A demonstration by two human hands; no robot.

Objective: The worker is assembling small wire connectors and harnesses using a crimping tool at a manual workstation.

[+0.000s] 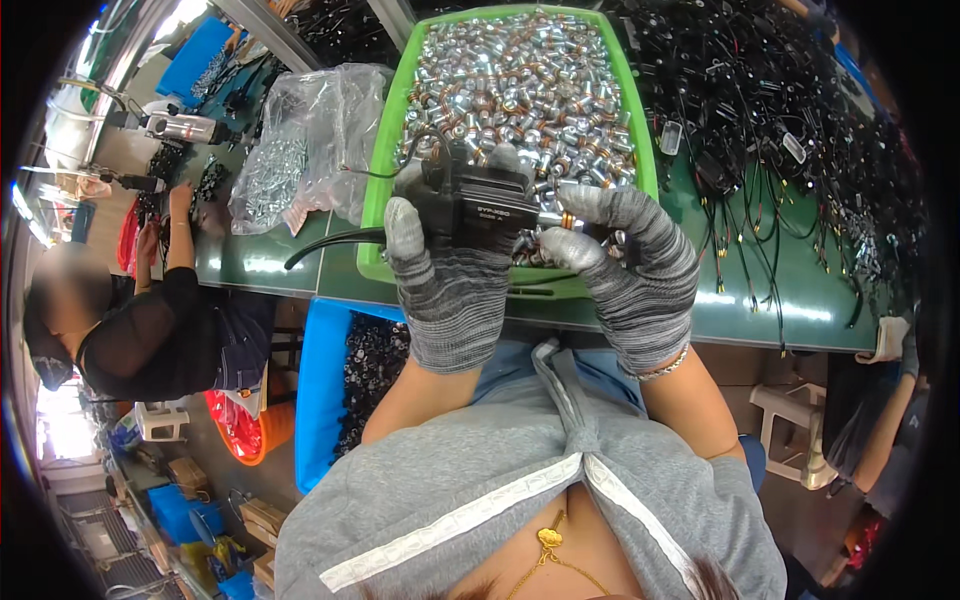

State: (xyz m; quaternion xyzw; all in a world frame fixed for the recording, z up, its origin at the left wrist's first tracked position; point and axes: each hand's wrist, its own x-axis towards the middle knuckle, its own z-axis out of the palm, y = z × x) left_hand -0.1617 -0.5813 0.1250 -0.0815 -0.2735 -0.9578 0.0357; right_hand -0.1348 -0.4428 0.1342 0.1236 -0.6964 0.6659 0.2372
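My left hand [448, 285], in a grey striped glove, grips a black box-shaped part [483, 205] with a black cable [330, 242] trailing off to the left. My right hand [630, 268], gloved the same way, closes in from the right; its thumb and fingers pinch a small silver and copper cylinder [566, 219] against the black part's right end. Both hands hover over the near edge of a green tray [385, 150] heaped with several of the same small metal cylinders.
A clear plastic bag [300, 150] of small metal pieces lies left of the tray. Black cables [780, 120] pile up on the green table at right. A blue bin [318, 400] of dark parts stands at my left knee. Another person [140, 330] sits at left.
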